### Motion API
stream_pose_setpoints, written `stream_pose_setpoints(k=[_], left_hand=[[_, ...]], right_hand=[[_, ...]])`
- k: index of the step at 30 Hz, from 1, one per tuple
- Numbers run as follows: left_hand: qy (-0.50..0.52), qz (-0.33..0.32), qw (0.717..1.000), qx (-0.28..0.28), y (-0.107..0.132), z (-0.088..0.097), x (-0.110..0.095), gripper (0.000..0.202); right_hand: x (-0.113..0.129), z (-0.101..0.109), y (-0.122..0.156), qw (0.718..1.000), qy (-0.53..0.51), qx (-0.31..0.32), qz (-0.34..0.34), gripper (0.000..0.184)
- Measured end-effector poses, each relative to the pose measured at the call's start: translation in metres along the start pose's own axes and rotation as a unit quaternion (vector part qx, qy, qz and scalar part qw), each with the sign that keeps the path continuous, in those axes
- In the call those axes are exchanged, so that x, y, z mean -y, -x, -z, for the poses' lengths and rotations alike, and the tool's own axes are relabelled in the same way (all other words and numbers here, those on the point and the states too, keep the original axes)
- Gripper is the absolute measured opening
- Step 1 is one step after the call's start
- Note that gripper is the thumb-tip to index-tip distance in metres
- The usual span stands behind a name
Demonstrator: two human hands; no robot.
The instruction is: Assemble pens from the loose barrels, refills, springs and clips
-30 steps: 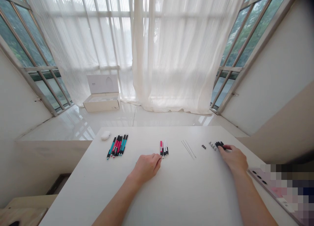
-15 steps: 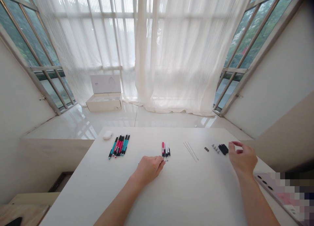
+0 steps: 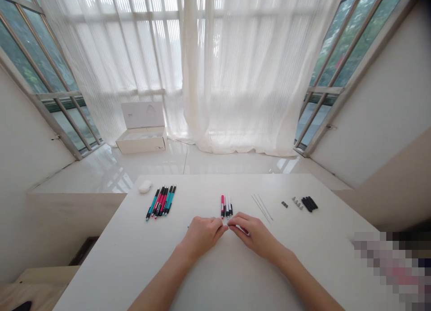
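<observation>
My left hand is closed around a slim pen just above the table. Only the pen's teal end peeks out past the back of the hand; the rest is hidden. Fingertip to fingertip with it, my right hand pinches at the pen's other end, and whatever it holds is too small to make out. Right behind both hands lie a red pen barrel and several white and black barrels. Two or more thin refills rest slantwise to the right of them.
Several assembled pens and a white case lie at the left. Toward the right are small dark pieces, grey cone tips and black grips. An open white box stands on the ledge behind the table.
My right hand has moved left from beside the black grips to meet my left hand. The left hand has stayed nearly in place, still holding the pen.
</observation>
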State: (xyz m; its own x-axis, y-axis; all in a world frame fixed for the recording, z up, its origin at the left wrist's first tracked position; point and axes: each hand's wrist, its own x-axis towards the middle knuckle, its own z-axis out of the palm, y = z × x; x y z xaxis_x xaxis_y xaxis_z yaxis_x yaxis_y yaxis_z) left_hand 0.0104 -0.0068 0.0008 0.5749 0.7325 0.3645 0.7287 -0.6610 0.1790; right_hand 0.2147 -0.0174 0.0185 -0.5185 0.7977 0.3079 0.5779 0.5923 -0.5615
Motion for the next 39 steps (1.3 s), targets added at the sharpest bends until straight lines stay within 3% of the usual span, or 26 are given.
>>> stream_pose_setpoints(k=[2, 5, 9, 11, 14, 20, 24, 28, 30, 32, 35, 39], left_hand=[[0.004, 0.004, 1.0, 0.0, 0.0, -0.001, 0.0, 0.032], [0.015, 0.011, 1.0, -0.005, 0.001, 0.0, 0.0, 0.031], [0.034, 0.008, 0.999, -0.014, 0.001, 0.002, 0.0, 0.026], [0.046, 0.002, 0.999, -0.019, 0.001, 0.001, 0.0, 0.023], [0.057, -0.002, 0.998, -0.022, 0.002, 0.001, 0.001, 0.022], [0.061, 0.003, 0.998, -0.02, 0.002, 0.002, 0.002, 0.023], [0.051, 0.006, 0.999, -0.014, 0.002, 0.003, 0.0, 0.024], [0.031, 0.011, 0.999, -0.003, 0.002, 0.002, -0.002, 0.028], [0.022, 0.014, 1.0, 0.003, 0.002, 0.002, -0.003, 0.03], [0.019, 0.016, 1.0, 0.006, 0.002, 0.002, -0.004, 0.031], [0.021, 0.019, 1.0, 0.008, 0.002, 0.001, -0.004, 0.032], [0.023, 0.017, 1.0, 0.005, 0.002, 0.001, -0.002, 0.033]], right_hand=[[-0.013, 0.008, 0.001, 1.0, 0.014, -0.026, -0.011, 0.024], [-0.045, 0.03, 0.007, 0.987, 0.057, -0.13, -0.07, 0.026], [-0.091, 0.063, 0.028, 0.916, 0.136, -0.29, -0.241, 0.031], [-0.107, 0.074, 0.039, 0.887, 0.158, -0.295, -0.319, 0.031], [-0.119, 0.08, 0.05, 0.865, 0.183, -0.259, -0.388, 0.03], [-0.123, 0.076, 0.052, 0.853, 0.2, -0.219, -0.429, 0.03], [-0.118, 0.079, 0.048, 0.857, 0.196, -0.23, -0.418, 0.032], [-0.093, 0.073, 0.032, 0.898, 0.11, -0.271, -0.328, 0.034], [-0.072, 0.062, 0.021, 0.934, 0.014, -0.229, -0.275, 0.036], [-0.048, 0.047, 0.011, 0.963, -0.081, -0.133, -0.219, 0.037], [-0.017, 0.024, 0.001, 0.975, -0.141, -0.035, -0.169, 0.029], [-0.002, 0.008, -0.003, 0.975, -0.162, -0.016, -0.151, 0.023]])
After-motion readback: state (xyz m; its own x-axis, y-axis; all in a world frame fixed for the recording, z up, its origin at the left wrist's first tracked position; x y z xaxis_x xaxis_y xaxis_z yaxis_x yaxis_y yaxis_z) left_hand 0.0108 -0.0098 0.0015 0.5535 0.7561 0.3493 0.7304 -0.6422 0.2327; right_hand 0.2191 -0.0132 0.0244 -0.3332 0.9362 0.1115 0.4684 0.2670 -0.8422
